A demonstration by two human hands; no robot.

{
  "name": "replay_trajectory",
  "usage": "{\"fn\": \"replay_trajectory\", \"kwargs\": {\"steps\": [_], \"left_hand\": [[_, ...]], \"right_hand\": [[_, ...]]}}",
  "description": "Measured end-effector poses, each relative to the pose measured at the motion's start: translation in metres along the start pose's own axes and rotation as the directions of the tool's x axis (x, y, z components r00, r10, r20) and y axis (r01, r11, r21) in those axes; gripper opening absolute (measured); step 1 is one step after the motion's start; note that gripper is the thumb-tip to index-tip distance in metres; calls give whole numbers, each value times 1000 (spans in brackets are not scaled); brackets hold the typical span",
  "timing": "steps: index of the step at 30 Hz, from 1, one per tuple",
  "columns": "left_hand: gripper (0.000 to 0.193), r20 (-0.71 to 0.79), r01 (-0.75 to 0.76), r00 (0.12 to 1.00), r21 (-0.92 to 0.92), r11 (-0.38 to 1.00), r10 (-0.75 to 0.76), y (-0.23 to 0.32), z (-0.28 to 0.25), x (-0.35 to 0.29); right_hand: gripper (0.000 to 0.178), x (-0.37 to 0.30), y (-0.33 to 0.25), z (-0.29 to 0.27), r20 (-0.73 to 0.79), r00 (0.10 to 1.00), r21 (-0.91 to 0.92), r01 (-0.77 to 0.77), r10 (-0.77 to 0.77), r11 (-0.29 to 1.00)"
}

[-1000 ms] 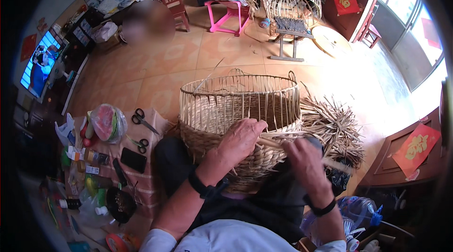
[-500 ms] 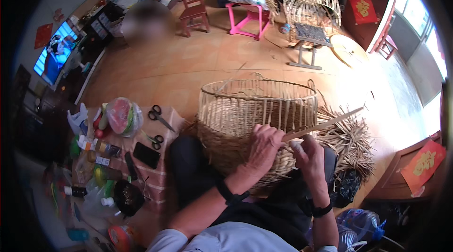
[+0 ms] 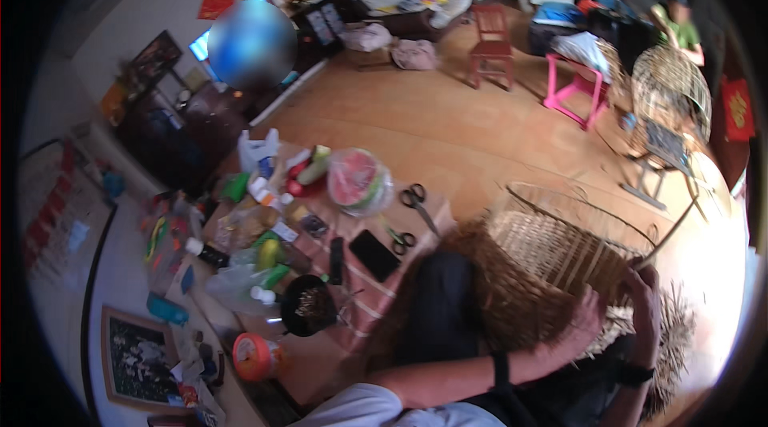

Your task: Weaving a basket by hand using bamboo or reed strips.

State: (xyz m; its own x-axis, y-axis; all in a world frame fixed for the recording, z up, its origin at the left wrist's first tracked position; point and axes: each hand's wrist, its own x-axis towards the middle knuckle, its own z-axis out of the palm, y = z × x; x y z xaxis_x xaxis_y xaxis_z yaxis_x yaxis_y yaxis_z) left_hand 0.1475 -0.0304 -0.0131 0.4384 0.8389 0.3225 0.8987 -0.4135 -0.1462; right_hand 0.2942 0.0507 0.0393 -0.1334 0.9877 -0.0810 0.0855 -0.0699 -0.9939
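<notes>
A half-woven straw basket [image 3: 524, 299] leans across my lap, with bare upright stakes around its upper part. My left hand [image 3: 582, 321] is at the basket's near right side; motion smears its fingers, so their grip does not show. Close beside it, my right hand [image 3: 642, 299] is closed around the lower end of a long, flat plant strip [image 3: 676, 231]. The strip slants up and to the right, past the basket's rim. Loose dried strips [image 3: 674, 339] lie in a heap beyond my right hand.
At left, a cloth-covered table [image 3: 376, 299] bears scissors [image 3: 420, 207], a phone [image 3: 374, 256], a dark bowl [image 3: 308, 305] and wrapped watermelon [image 3: 356, 183]. Across the floor are a red chair [image 3: 491, 47], a pink stool frame [image 3: 572, 95] and another person beside a woven frame [image 3: 672, 87].
The view has swung left, so the basket and both hands now appear farther right. The strip in my right hand points more steeply upward. My left hand has shifted down the basket's side.
</notes>
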Motion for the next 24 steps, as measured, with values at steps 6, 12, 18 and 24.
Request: {"fn": "replay_trajectory", "kwargs": {"steps": [6,12,18,24], "left_hand": [[40,39,-33,999,421,906,18,-3,-18,3],[30,32,10,999,162,987,-15,-7,15,7],[17,-114,7,993,-113,994,-20,-19,19,6],[25,-89,39,995,-148,988,-52,-21,12,6]], "right_hand": [[13,14,-3,15,115,989,-287,124,-94,950],[12,19,19,25,162,862,-867,357,-481,348],[10,24,38,20,144,885,-811,361,-442,460],[57,9,39,5,98,990,-313,125,-99,941]]}}
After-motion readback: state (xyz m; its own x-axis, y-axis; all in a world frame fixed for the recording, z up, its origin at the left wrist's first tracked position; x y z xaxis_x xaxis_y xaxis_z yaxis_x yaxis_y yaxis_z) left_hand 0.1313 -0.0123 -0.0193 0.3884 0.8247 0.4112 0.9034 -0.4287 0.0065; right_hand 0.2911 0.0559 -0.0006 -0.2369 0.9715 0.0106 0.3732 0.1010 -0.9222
